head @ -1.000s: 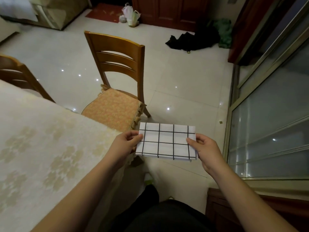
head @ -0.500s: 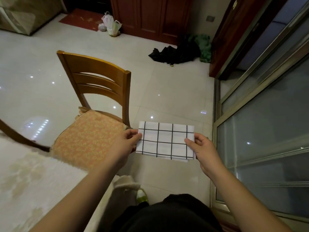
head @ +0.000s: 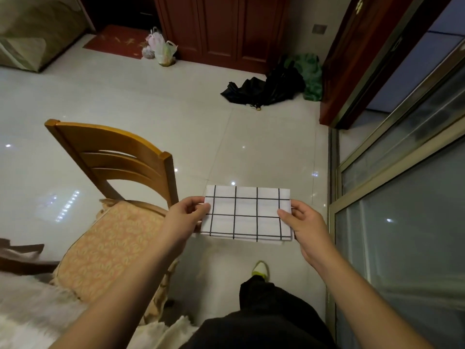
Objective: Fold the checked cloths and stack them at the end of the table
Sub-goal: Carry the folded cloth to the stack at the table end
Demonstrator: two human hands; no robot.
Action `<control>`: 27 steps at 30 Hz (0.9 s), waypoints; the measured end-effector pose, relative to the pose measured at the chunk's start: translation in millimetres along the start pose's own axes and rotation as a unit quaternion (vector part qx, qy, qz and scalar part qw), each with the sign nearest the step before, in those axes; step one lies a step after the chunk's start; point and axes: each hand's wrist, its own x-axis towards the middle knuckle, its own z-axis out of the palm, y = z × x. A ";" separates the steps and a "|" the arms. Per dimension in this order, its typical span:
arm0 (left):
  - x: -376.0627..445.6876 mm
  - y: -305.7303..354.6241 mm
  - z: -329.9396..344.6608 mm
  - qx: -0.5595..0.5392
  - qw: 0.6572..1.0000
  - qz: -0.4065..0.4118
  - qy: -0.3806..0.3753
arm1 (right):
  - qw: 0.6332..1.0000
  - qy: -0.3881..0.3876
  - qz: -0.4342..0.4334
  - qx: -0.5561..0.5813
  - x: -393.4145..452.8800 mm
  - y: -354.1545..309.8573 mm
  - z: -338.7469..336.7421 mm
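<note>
**Folded checked cloth held in the air**

1 checked cloth (head: pixel 247 214) shows: white fabric crossed by thin black lines forming a grid. It is folded into a flat, wide rectangle, with layered edges visible along its lower side. It hangs above the pale tiled floor, level and facing up toward the camera, just right of the wooden chair's back post. Its 2 short ends are pinched, 1 on each side.

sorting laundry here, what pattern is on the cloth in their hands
White with a thin black grid of squares, on the folded cloth in the head view.
</note>
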 end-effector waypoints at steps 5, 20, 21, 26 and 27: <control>52.7 40.9 34.6 -0.016 0.999 -0.017 0.033 | 0.999 -0.032 0.001 -0.007 74.4 -41.9 -16.3; 176.3 116.3 35.0 -0.100 0.990 -0.016 0.096 | 0.993 -0.110 0.008 -0.040 257.3 -131.8 29.1; 187.5 118.3 30.1 -0.105 0.989 -0.017 0.100 | 0.992 -0.116 0.007 -0.048 270.1 -136.9 37.9; 238.2 133.1 2.8 -0.130 0.984 -0.024 0.121 | 0.986 -0.148 0.011 -0.080 324.9 -165.0 88.4; 245.0 138.1 -2.3 -0.127 0.984 -0.021 0.127 | 0.984 -0.155 0.013 -0.087 333.0 -171.0 97.1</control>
